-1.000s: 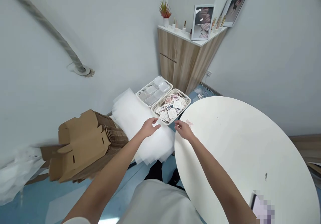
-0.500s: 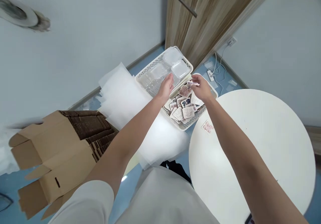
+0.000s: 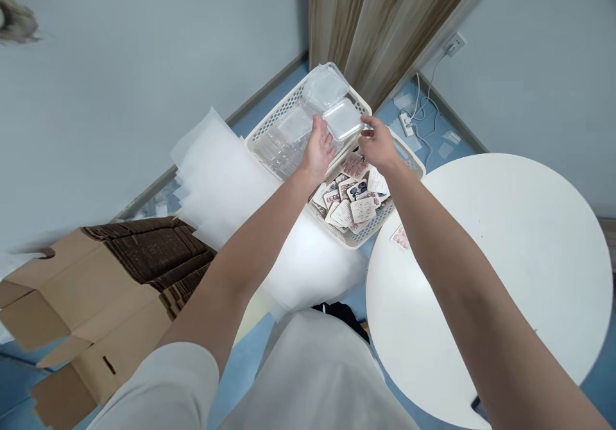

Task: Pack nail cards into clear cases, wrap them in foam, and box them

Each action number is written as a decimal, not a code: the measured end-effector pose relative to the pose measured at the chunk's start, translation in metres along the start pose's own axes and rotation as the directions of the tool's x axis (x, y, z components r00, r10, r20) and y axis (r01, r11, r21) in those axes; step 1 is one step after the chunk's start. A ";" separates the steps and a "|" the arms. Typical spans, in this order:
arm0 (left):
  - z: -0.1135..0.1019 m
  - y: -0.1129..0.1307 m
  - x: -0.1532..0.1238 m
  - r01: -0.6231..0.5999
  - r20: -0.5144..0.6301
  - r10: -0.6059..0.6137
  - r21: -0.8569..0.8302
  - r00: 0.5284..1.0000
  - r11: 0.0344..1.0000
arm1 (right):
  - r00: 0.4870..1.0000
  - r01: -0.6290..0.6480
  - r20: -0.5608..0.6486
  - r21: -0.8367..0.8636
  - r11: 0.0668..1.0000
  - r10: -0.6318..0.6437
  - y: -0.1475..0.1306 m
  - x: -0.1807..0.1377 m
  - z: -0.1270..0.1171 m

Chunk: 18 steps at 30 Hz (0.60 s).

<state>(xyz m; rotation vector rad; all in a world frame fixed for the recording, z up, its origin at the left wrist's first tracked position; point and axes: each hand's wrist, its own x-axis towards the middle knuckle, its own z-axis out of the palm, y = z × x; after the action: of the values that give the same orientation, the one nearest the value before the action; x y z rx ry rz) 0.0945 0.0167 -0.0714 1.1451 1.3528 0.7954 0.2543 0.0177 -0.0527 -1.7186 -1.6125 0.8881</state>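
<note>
My left hand (image 3: pixel 318 151) is held over the edge of a white basket (image 3: pixel 265 126) of clear plastic boxes, its fingers spread and nothing in its grasp. Close to its fingertips is a clear square plastic box (image 3: pixel 342 119). On the other side of that box is my right hand (image 3: pixel 378 144), fingers apart and slightly bent. Whether its index finger touches the box I cannot tell. Under the right hand stands a second white basket (image 3: pixel 353 240), heaped with printed cards (image 3: pixel 362 210), some carrying small nail-shaped pieces.
A round white table (image 3: pixel 505 237) stands on the right, with one pink-patterned card (image 3: pixel 400 238) near its edge. Stacked white sheets (image 3: pixel 308 263) lie beside the baskets. Flattened cardboard boxes (image 3: pixel 91 282) are at left. A power strip (image 3: pixel 407 124) with cables lies by the wall.
The small card in my right hand's fingers is no longer seen there. My right hand has shifted toward the clear box, its fingers now spread. The view has tilted slightly.
</note>
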 end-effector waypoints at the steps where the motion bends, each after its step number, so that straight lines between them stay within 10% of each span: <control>1: -0.001 0.003 -0.003 0.007 -0.004 -0.007 0.002 1.000 1.000 | 1.000 -0.020 -0.001 0.021 1.000 0.020 -0.002 -0.004 0.001; 9: -0.004 0.063 -0.075 0.007 0.082 0.013 -0.241 0.997 0.971 | 0.978 -0.110 -0.129 0.345 0.932 0.163 -0.037 -0.056 -0.003; 18: 0.046 0.045 -0.171 -0.099 -0.042 0.090 -0.375 0.995 0.922 | 0.869 -0.169 -0.267 0.631 0.757 0.417 -0.052 -0.207 -0.037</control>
<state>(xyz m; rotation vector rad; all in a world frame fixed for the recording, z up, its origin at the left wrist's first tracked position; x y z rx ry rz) 0.1287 -0.1381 0.0191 0.9007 1.1068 1.0903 0.2467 -0.1842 0.0240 -1.5732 -0.6833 0.9826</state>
